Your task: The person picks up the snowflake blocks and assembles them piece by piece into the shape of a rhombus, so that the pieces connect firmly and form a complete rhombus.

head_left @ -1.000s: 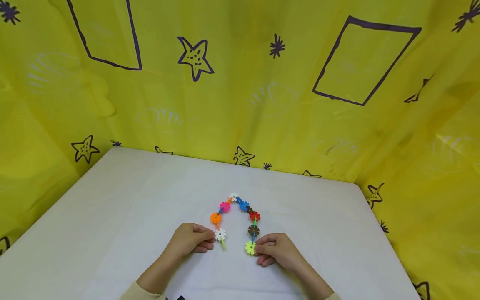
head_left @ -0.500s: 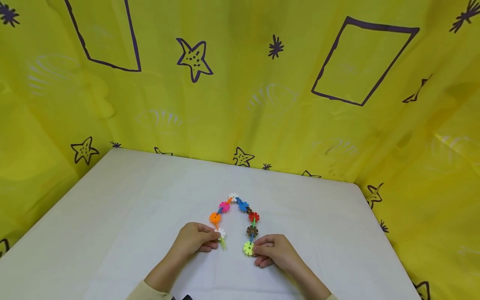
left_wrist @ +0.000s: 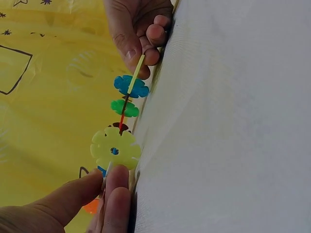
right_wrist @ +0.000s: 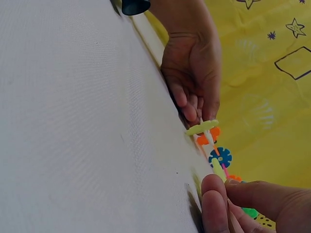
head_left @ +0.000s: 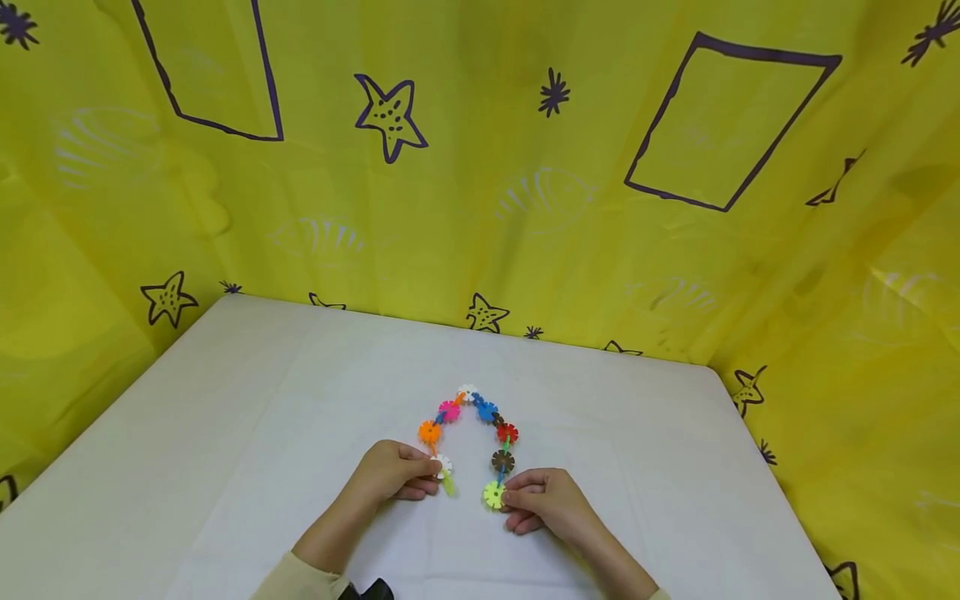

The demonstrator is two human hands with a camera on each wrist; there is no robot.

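Observation:
A chain of interlocking plastic snowflake discs lies in an arch on the white table, its two ends toward me. At its near left end, my left hand (head_left: 397, 473) pinches a white disc (head_left: 446, 464) between thumb and fingers. A yellow-green disc (left_wrist: 115, 149), slotted into that white one, faces the left wrist camera. Opposite, my right hand (head_left: 551, 502) pinches the edge of another yellow-green disc (head_left: 492, 496), the chain's near right end. A gap separates the two ends. Orange (head_left: 430, 432), pink (head_left: 449, 411), blue (head_left: 487, 411), red (head_left: 507, 433) and brown discs (head_left: 502, 461) show between them.
The white-covered table (head_left: 315, 375) spreads around the chain. A yellow curtain (head_left: 465, 233) printed with stars and frames hangs behind it and along the sides. Near the left sleeve, a black object (head_left: 375, 590) shows at the bottom edge.
My left hand has shifted slightly right, its thumb now covering part of the white disc. My right hand has drawn its yellow-green disc a little left, narrowing the gap.

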